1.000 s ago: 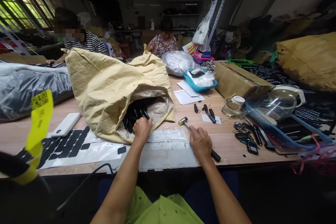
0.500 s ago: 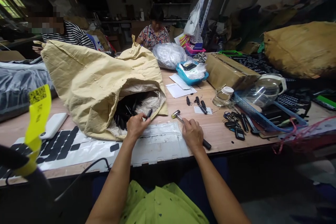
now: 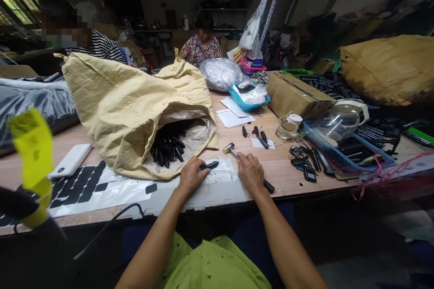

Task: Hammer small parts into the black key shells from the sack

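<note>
My left hand [image 3: 191,175] pinches a slim black part [image 3: 210,165] flat on the plastic sheet [image 3: 222,186] by the table [image 3: 283,176] front edge. Its long axis points at my right hand [image 3: 251,172], fisted round the hammer [image 3: 229,147], whose head lies just beyond the part's tip. The sack [image 3: 129,108] gapes behind-left.

Small black stick-like part [image 3: 209,165] — lying nearly flat near the tabletop's front edge, one end pinched by the left hand [image 3: 191,176]. Just right of it is a little hammer [image 3: 230,149] — shiny head toward the far edge, black grip at the front edge, right hand [image 3: 251,172] over its middle.
</note>
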{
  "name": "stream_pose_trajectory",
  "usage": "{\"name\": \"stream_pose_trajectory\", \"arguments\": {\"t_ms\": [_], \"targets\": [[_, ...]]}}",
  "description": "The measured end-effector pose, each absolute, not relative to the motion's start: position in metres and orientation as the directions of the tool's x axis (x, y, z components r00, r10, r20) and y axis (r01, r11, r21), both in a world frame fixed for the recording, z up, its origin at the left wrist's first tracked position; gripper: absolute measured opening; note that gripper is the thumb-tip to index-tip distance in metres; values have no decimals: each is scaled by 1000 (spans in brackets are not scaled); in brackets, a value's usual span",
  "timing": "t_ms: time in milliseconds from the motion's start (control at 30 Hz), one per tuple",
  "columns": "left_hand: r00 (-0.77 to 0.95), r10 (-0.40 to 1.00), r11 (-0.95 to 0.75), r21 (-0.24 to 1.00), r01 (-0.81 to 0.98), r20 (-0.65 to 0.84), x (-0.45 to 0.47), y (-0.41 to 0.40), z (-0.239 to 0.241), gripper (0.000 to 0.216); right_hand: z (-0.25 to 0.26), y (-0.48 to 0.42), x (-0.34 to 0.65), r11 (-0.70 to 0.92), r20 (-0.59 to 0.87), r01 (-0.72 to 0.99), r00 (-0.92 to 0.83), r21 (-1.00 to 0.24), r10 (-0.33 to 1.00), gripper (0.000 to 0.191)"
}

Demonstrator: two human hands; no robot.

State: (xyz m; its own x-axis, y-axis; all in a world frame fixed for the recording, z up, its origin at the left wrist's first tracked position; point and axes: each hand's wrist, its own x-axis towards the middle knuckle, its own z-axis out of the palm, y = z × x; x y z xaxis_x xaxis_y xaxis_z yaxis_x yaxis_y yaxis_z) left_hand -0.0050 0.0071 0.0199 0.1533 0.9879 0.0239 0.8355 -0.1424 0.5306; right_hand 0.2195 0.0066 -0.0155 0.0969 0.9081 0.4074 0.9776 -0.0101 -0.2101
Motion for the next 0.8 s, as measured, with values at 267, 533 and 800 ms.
{"name": "stream_pose_trajectory", "arguments": {"t_ms": [267, 533, 800], "targets": [[196, 974, -224, 586, 779, 112, 6, 13, 7, 16, -9, -29, 211, 138, 423, 828, 128, -543, 897, 39], [292, 949, -285, 726, 626, 120, -13, 14, 1, 15, -2, -63, 185, 365, 424, 681, -87, -635, 901, 39], [292, 953, -249, 746, 617, 76, -9, 13, 8, 13, 10, -63, 179, 382, 434, 700, -114, -603, 894, 40]]}}
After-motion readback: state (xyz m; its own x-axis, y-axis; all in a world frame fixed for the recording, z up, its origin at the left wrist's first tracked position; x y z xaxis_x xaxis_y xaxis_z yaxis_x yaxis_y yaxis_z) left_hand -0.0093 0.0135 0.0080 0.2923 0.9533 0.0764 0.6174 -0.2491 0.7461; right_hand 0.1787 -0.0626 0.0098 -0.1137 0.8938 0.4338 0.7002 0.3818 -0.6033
